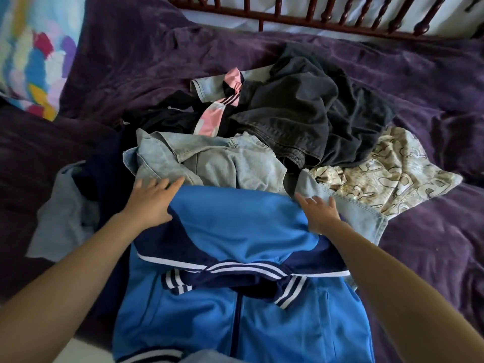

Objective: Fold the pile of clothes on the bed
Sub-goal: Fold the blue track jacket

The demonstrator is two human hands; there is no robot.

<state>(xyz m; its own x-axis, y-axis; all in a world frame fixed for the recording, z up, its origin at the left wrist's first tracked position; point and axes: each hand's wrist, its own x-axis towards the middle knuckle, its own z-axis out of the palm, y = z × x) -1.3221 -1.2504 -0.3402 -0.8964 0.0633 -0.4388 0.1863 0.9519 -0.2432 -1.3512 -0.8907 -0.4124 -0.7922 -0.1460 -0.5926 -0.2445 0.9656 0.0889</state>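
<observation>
A blue track jacket [235, 297] with navy panels and white stripes lies front-up on the near part of the bed, its sleeves crossed over the chest. My left hand [150, 200] rests flat with straight fingers on its top left corner. My right hand [318, 212] lies flat on its top right corner. Behind the jacket sits the pile: a light denim garment [209, 158], dark grey jeans [309, 111], a black and pink striped piece [209, 119] and a beige patterned cloth [387, 176].
The purple bedspread [432, 252] covers the bed. A grey garment [60, 216] and a navy one [104, 174] lie at the left. A colourful pillow [34, 53] sits at the far left, and a dark wooden railing [340, 14] runs along the back.
</observation>
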